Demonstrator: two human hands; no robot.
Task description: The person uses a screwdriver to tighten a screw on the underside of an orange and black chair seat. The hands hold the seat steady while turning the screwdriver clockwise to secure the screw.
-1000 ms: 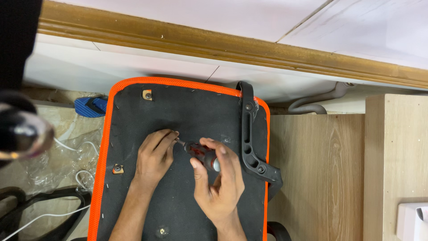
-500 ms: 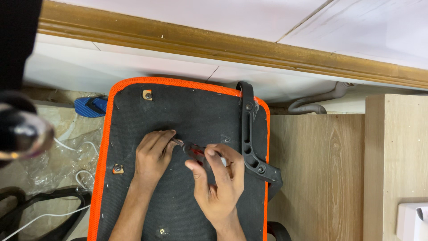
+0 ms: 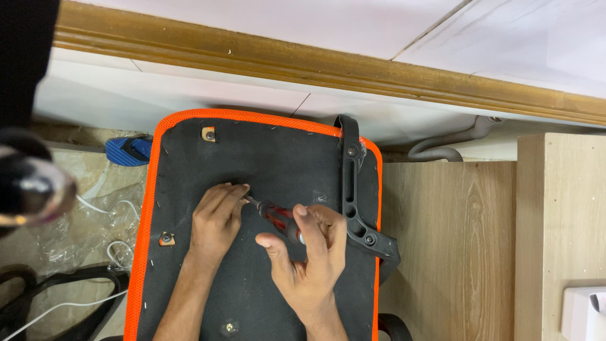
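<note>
- Screwdriver [image 3: 278,216]: red-and-black ribbed handle, thin metal shaft, lying tilted over the middle of the black fabric seat underside [image 3: 278,158].
- My right hand [image 3: 307,256] curls fingers and thumb closed around the handle.
- My left hand [image 3: 214,221] rests flat on the fabric, fingertips closed at the shaft tip.
- Orange mesh trim [image 3: 146,208] edges the panel; black plastic armrest bracket [image 3: 353,202] sits just right.

1 screwdriver [image 3: 278,218], 1 seat base [image 3: 189,158], 1 armrest [image 3: 355,196]

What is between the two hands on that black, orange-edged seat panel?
In the head view, a red-and-black-handled screwdriver spans from the right hand to the left hand.
</note>
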